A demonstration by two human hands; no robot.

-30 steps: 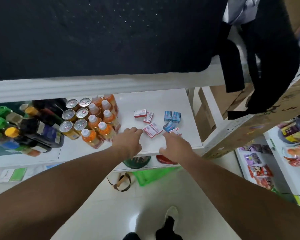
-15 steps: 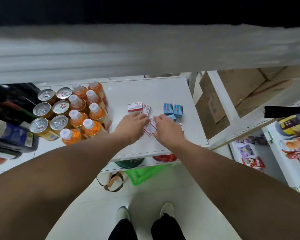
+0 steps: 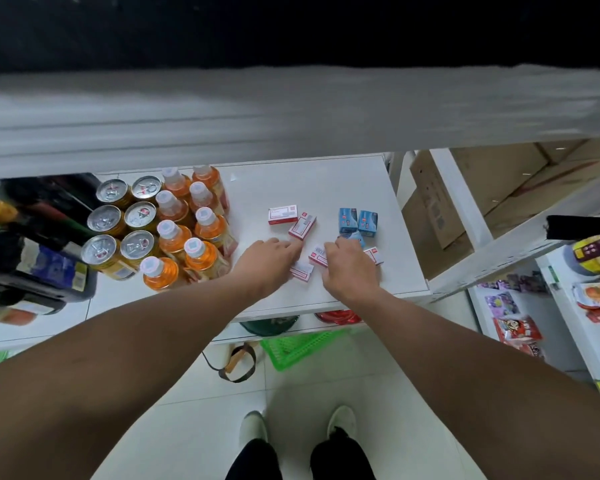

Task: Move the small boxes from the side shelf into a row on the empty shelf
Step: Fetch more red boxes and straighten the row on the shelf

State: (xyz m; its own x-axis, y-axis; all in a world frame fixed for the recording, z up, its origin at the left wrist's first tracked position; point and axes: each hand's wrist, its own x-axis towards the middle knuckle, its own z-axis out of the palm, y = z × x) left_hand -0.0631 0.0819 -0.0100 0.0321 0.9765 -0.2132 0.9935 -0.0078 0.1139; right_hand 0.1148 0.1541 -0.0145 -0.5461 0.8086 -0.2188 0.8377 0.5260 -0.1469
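On the white shelf (image 3: pixel 326 188), both hands (image 3: pixel 269 259) (image 3: pixel 349 268) hide several small boxes (image 3: pixel 302 271), each grip unreadable

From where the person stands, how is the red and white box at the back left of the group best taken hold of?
The red and white box lies flat on the white shelf, apart from its neighbours, long side across the view. Probably best to come from above and pinch its two long edges between thumb and fingers; the left hand is nearer. The orange drink bottles crowd the left approach.
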